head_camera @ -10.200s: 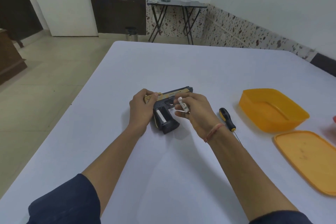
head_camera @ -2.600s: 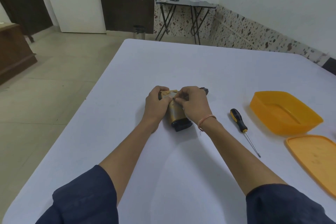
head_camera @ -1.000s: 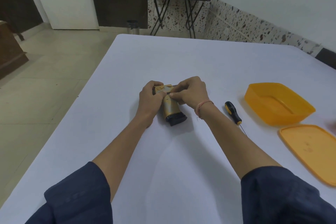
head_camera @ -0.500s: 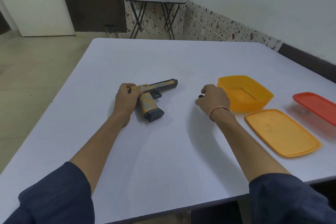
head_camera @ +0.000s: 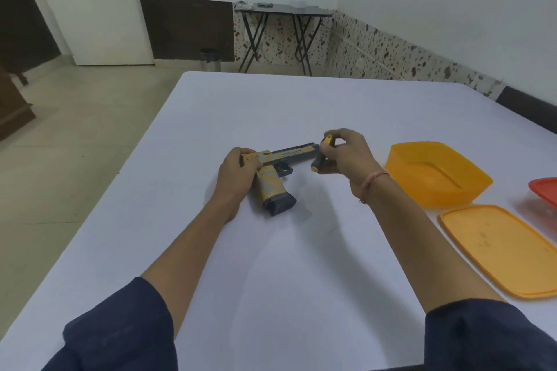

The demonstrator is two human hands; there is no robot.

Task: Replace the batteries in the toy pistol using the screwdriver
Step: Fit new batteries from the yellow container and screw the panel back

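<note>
The gold and dark-blue toy pistol (head_camera: 275, 178) lies on its side on the white table (head_camera: 286, 265), grip toward me and barrel pointing right. My left hand (head_camera: 236, 173) grips its rear end and holds it down. My right hand (head_camera: 346, 153) is raised just off the muzzle and is closed around the black-and-yellow handle of the screwdriver (head_camera: 321, 155). The handle's yellow ends show at my fingers; the shaft is hidden. No batteries are visible.
An open orange container (head_camera: 437, 173) stands right of my right hand, its orange lid (head_camera: 500, 250) flat in front of it. A red-lidded box (head_camera: 545, 193) sits at the right edge. A folding table (head_camera: 283, 36) stands by the far wall.
My right hand left the pistol grip, reached right to the screwdriver, picked it up and brought it back beside the muzzle. My left hand stayed on the pistol.
</note>
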